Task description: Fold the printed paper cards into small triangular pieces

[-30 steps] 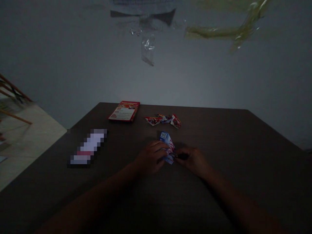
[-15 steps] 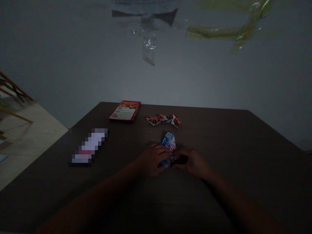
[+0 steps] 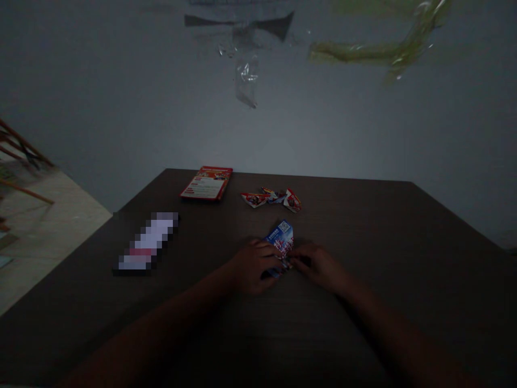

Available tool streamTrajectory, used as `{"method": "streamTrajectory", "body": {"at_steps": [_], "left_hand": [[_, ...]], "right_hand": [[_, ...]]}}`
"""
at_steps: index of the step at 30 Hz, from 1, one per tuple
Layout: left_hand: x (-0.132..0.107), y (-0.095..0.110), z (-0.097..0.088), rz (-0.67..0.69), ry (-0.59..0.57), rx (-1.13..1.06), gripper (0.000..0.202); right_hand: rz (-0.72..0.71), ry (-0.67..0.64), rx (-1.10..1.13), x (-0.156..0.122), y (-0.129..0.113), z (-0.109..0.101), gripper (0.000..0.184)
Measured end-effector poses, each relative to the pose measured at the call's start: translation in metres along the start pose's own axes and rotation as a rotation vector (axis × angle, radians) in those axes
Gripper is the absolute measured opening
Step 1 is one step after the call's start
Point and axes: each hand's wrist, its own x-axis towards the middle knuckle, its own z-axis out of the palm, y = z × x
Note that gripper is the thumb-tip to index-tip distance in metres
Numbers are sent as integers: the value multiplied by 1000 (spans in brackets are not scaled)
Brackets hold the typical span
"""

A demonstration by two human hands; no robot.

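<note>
Evidently, a fold is being worked into a blue paper (image 3: 281,235) on a dark table (image 3: 371,221), btwn two bare hands. The paper's near part is covered by the L hand (image 3: 258,267), fingers curved over it; whether it is pinched or merely pressed there can't be told, b/c the thumb side is lost in shadow. At the R edge the paper is pinched btwn thumb & forefinger tips of the R hand (image 3: 321,267), or so it's judged in v. low light. For the next move, a steady L hold seems to be called for, w/ the crease drawn tight by the R fingertips.

Beyond, a twisted red-and-white paper (image 3: 292,200) is seen lying apart from the hands, w/ a red booklet (image 3: 208,184) to its L. The phone (image 3: 153,242) is masked by blocks, its screen unreadable. Small print on the blue paper can't be made out, & its lower end is mostly hidden under fingers. At far L, wooden legs (image 3: 26,143) are cut off by the frame; both forearms are sunk in gloom.
</note>
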Motion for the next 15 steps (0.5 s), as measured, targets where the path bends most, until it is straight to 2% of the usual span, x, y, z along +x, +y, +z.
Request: {"method": "streamTrajectory", "body": {"at_steps": [6,15], "left_hand": [[0,0,-3,-7,-3,-34,28],[0,-4,-3,-89,30,-115,22]], "right_hand": [[56,13,-51,1,5,-2,9],[75,10,-69,1,6,0,10]]}}
